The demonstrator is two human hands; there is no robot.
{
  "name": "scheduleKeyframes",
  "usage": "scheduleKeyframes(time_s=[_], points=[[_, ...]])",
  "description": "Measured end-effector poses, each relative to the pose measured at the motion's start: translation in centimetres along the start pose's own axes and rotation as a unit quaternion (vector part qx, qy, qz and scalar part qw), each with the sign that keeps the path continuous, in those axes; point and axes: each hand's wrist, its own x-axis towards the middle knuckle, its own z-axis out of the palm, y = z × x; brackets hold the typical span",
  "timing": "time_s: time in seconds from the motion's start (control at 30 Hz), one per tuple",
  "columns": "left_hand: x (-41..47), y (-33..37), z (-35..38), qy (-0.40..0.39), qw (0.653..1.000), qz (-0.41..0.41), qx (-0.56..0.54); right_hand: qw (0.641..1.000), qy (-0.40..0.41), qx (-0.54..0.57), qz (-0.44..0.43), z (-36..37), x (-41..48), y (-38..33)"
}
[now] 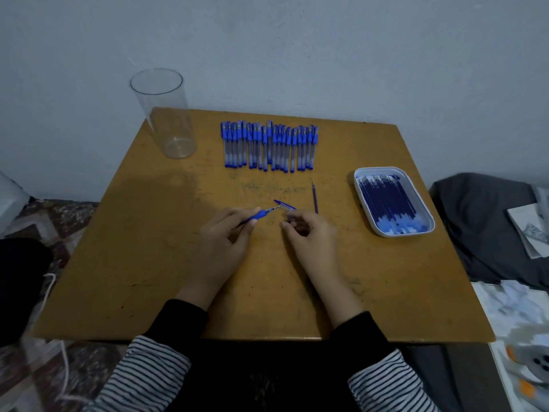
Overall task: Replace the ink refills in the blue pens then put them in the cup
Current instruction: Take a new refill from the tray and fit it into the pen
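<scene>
My left hand [225, 236] grips a blue pen [259, 215] by its barrel, tip pointing right. My right hand [309, 236] is curled just right of the tip; a blue cap [284, 204] lies at its fingertips, and whether the fingers pinch it is unclear. A loose refill [314, 197] lies on the table beside my right hand. A row of several capped blue pens [269, 145] lies at the back. A clear, empty cup [165, 114] stands at the back left corner. A white tray [368, 215] of blue refills sits on the right.
The wooden table [148, 263] ends close to a grey wall behind. A dark cushion [481, 233] and papers [531, 230] lie right of the table. Patterned floor and a white cord [47, 292] are on the left.
</scene>
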Motion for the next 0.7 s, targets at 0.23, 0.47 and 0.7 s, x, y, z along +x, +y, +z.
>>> scheduleKeyframes(time_s=[0.23,0.47,0.7], points=[[0.0,0.0,0.0,-0.003,1.000,-0.006,-0.005,1.000,0.012,-0.014,-0.011,0.1,0.0,0.1],[-0.1,0.1,-0.1,-0.009,1.000,-0.007,-0.002,0.993,0.013,0.115,0.022,-0.7,-0.4,-0.4],[-0.1,0.0,-0.1,-0.009,1.000,-0.003,0.007,0.955,-0.008,0.295,0.024,-1.4,0.2,-1.4]])
